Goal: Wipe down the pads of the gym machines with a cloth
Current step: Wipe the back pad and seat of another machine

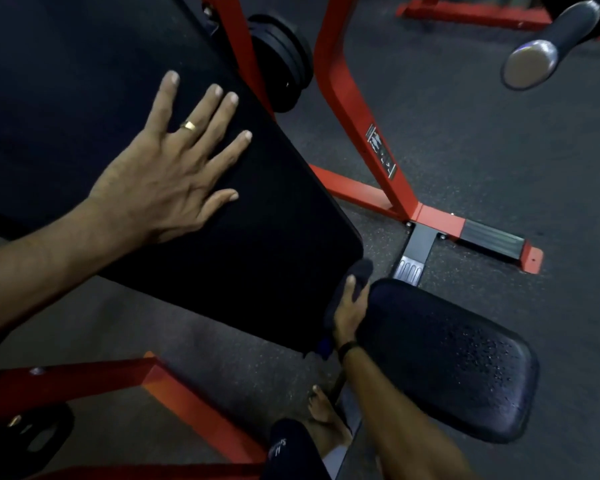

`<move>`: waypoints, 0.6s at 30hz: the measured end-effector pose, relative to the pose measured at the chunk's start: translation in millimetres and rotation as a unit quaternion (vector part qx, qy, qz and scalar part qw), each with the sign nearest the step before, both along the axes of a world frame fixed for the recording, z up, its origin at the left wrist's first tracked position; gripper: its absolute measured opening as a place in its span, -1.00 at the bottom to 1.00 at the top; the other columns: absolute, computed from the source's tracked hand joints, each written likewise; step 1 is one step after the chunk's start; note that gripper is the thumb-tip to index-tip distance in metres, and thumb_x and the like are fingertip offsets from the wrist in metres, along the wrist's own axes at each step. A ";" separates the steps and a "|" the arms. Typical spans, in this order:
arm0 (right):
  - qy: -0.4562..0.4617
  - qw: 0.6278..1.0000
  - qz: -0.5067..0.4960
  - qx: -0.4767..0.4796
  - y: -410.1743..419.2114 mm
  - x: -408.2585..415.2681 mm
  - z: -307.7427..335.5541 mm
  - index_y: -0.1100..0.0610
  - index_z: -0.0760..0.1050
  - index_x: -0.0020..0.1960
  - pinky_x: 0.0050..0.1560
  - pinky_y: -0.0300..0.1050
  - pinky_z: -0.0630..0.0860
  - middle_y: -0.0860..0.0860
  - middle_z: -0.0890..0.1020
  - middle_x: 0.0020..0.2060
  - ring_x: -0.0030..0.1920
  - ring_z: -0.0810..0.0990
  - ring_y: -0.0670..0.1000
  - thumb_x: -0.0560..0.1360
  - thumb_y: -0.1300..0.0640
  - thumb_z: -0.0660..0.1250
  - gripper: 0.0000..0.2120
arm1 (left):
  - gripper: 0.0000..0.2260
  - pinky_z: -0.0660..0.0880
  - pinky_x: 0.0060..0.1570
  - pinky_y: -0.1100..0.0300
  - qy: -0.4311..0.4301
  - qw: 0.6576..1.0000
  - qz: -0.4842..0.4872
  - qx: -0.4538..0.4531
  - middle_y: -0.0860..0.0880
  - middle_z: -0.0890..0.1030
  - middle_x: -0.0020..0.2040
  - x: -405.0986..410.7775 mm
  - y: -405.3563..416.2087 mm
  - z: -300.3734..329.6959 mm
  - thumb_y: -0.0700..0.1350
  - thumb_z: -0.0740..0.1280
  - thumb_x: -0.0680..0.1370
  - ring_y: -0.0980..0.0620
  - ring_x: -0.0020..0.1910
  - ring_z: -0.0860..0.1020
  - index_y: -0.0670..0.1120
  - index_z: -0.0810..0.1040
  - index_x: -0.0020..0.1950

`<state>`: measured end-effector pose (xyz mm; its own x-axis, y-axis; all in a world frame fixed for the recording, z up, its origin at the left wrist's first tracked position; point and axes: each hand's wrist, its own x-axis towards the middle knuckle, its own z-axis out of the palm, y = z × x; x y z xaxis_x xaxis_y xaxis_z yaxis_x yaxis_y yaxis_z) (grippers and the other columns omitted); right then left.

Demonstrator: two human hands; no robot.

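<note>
A large black back pad [250,244] slopes across the left and middle of the view. My left hand [167,168] lies flat on it with fingers spread, a ring on one finger. My right hand [349,310] grips a dark blue cloth [359,271] and presses it against the pad's lower right edge, in the gap beside the black seat pad [447,355]. Most of the cloth is hidden between my hand and the pad.
The machine's red steel frame [357,109] stands behind the pad, with black weight plates [284,60] and a footplate [492,237]. Another red bar [125,379] runs at lower left. A padded handle [551,46] juts in at upper right. My bare foot [326,417] stands on grey rubber floor.
</note>
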<state>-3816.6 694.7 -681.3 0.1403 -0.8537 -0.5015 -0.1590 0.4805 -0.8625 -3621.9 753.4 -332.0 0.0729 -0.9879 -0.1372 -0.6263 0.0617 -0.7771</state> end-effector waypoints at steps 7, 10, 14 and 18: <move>-0.008 1.000 0.017 -0.023 -65.9 15.5 -7.4 0.08 0.29 0.54 0.45 0.01 0.31 0.13 0.44 0.45 0.44 0.40 0.15 0.62 -0.25 0.20 -0.38 | -0.30 -0.10 0.46 -0.43 0.000 1.000 0.003 0.005 -0.38 -0.17 0.59 2.2 2.5 -2.4 0.19 -0.40 0.60 -0.33 0.59 -0.14 -0.18 -0.17 0.63; -0.003 0.999 0.023 0.027 -2.8 -6.9 -15.3 -0.10 0.35 0.44 0.39 0.04 0.39 -0.04 0.52 0.35 0.33 0.50 0.02 0.60 -0.33 0.18 -0.49 | -0.31 -0.09 0.46 -0.43 -0.003 1.000 0.005 0.007 -0.39 -0.18 0.58 0.2 2.4 -2.2 0.19 -0.41 0.60 -0.33 0.59 -0.14 -0.19 -0.19 0.63; -0.018 0.999 0.004 0.047 50.0 -27.2 -4.6 -0.05 0.25 0.55 0.53 -0.03 0.12 -0.08 0.38 0.43 0.45 0.33 0.01 0.61 -0.31 0.19 -0.39 | -0.32 -0.05 0.46 -0.42 -0.029 1.000 0.003 0.006 -0.40 -0.19 0.58 -2.5 2.1 -3.8 0.17 -0.44 0.60 -0.34 0.59 -0.15 -0.19 -0.23 0.62; 0.044 0.997 0.002 0.060 -42.2 12.5 -2.7 0.16 0.24 0.56 0.44 -0.07 0.23 0.18 0.39 0.47 0.46 0.36 0.19 0.67 -0.18 0.11 -0.41 | -0.32 -0.06 0.47 -0.42 -0.036 0.999 0.020 0.010 -0.40 -0.21 0.58 -3.6 3.7 -4.3 0.18 -0.43 0.60 -0.34 0.59 -0.18 -0.19 -0.22 0.63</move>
